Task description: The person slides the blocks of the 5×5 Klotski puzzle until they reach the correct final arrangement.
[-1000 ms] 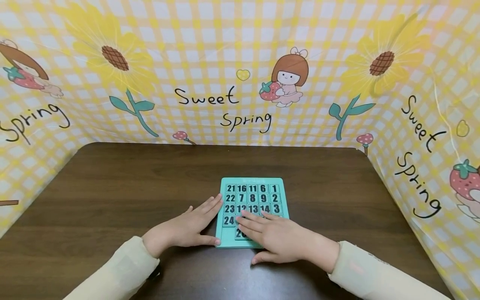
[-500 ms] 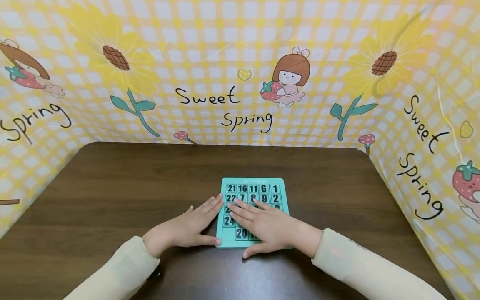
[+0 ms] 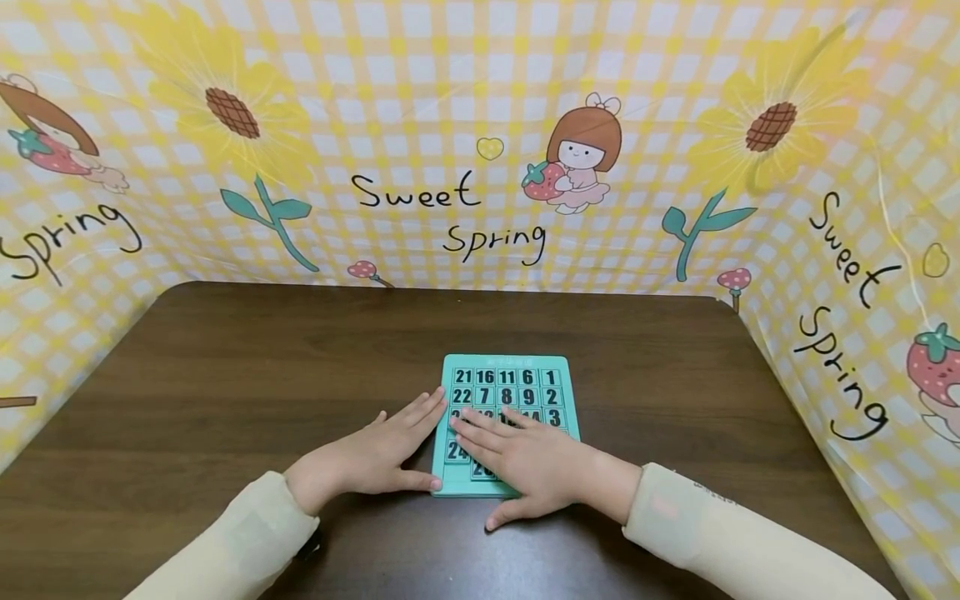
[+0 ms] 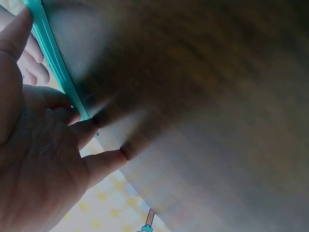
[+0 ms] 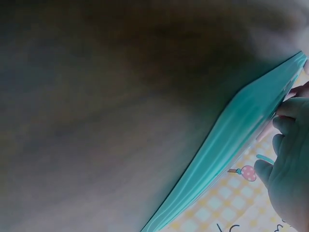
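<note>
- Sliding number puzzle (image 3: 572, 400), turquoise, is set flat on the dark wood-grain table (image 3: 315, 358), at the near side, between both hands.
- Lower right of the puzzle is hidden by the right hand (image 3: 534, 462); numbers beneath it cannot be read.
- In the third row, 23, 12 and 13 are partly covered by fingers; 14 and 3 are better exposed. Part of 24 is overlapped by a fingertip; 20 is cut across by the hand.
- Contents: number tiles (image 3: 506, 397) are held within the raised rim. Top row is read as 21, 16, 11, 6, 1; second row as 22, 7, 8, 9, 2. Bare floor is seen below 24, at lower left.
- Right-hand grip: fingers are laid out nearly straight across the tiles, nothing grasped; thumb is spread past the near edge. Pressure cannot be judged.
- Left-hand grip: left hand (image 3: 382, 454) is spread wide, fingertips set against the left rim, thumb at the near left corner; nothing is enclosed.
- Both wrist views are dim; the puzzle is seen edge-on and cut off, tile faces not legible.
- Small dark object (image 3: 309, 546) under the left sleeve (image 3: 255, 517) is mostly hidden; identity cannot be told.
- Checked cloth (image 3: 405, 108), printed "Sweet Spring", is cropped by the picture edges.
</note>
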`<state>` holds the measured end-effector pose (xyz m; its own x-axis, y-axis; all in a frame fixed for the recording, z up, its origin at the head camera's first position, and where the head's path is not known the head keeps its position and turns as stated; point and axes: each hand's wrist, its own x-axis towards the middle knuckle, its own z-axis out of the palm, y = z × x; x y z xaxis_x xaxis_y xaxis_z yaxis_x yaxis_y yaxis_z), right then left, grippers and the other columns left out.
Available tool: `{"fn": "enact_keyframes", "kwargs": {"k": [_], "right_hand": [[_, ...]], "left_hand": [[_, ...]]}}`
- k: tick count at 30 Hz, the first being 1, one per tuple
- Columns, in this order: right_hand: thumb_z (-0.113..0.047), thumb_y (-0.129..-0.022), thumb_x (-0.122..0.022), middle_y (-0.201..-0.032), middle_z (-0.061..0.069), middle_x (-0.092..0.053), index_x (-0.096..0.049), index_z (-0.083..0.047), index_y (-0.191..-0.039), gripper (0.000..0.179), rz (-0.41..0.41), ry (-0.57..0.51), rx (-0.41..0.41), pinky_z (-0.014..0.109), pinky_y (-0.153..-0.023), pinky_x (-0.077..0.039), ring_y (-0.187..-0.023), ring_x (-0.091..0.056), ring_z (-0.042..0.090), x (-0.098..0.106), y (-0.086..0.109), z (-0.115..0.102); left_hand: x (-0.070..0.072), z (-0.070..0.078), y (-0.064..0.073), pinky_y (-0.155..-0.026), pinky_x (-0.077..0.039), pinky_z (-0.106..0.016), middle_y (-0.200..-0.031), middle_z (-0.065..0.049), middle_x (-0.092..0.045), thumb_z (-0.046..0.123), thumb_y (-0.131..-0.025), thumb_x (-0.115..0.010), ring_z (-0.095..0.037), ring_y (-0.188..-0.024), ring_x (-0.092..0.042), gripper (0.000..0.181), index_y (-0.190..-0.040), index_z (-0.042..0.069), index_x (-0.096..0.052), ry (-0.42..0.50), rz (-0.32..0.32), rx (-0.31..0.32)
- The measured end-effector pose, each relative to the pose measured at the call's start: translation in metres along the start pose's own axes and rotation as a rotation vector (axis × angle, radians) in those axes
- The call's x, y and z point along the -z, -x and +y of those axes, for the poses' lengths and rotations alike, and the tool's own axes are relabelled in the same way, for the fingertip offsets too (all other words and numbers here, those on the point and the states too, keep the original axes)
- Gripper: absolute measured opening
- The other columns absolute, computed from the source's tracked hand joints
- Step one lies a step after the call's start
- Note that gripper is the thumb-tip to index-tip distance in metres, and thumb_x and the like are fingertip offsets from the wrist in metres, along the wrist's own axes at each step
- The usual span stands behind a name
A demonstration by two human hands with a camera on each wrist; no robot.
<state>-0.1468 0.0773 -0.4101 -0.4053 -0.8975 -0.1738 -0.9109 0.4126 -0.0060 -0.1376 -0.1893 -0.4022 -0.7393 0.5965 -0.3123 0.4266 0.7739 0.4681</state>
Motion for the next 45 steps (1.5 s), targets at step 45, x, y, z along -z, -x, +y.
{"fn": "enact_keyframes", "kwargs": {"k": [45], "right_hand": [[-0.077,-0.092,-0.034,-0.169,0.001,0.001,-0.010,-0.012,-0.161,0.098,-0.018,-0.030,-0.083,0.052,-0.123,-0.017,-0.156,0.004,0.019,0.004,-0.011,0.012]], "left_hand": [[0.000,0.001,-0.001,-0.109,-0.015,-0.077,-0.169,-0.006,0.003,0.056,-0.091,-0.063,-0.032,-0.156,-0.003,0.100,-0.161,0.010,-0.007,-0.007,0.006,0.002]]}}
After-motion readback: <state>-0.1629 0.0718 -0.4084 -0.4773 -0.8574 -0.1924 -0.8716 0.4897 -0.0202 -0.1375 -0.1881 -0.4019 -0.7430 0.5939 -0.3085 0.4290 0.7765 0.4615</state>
